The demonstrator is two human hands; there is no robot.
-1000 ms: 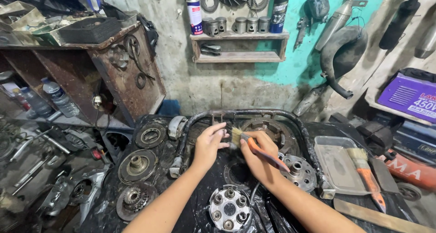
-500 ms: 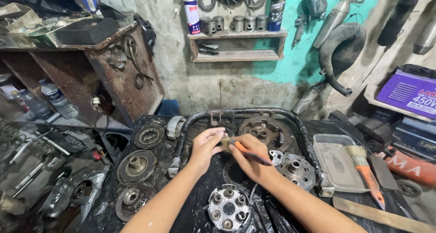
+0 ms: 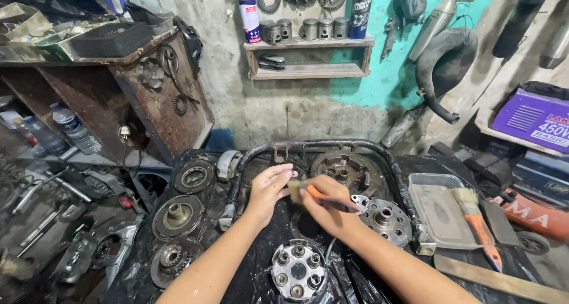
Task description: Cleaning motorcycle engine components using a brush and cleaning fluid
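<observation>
Left hand (image 3: 269, 188): centre of frame, fingers pinched on a small dark part (image 3: 288, 175) held at the fingertips; kind of part too small to tell.
Right hand (image 3: 326, 204): just right of the left hand, closed around the orange handle of a small brush (image 3: 314, 192); handle end pointing to the right.
Brush against part: bristle end turned left, touching or nearly touching the small dark part; exact contact not clear.
Position of part: above the black wet surface (image 3: 261, 268), inside the bent metal frame (image 3: 332, 145), raised off the surface between both hands.
Work in hand: judged to be brush-cleaning of one small piece.
Done so far: cannot tell how clean the piece is; too small and dark.
Left to do: judged plentiful; greasy round parts spread about, none looking finished.
Nearby, lower centre: round pressure plate (image 3: 298, 272) with several posts, directly below the hands.
Nearby, right: hub with centre boss (image 3: 385, 219) just beside the right wrist; larger basket-like round part (image 3: 344, 170) behind the hands.
Nearby, left: three round dark discs (image 3: 178, 216) lying apart from the hands.
Right of frame: shallow clear tray (image 3: 435, 212) with a second, wider brush (image 3: 474, 218) resting across it, untouched.
Background: wall shelf (image 3: 311, 43) with spray cans and pistons, upper centre.
</observation>
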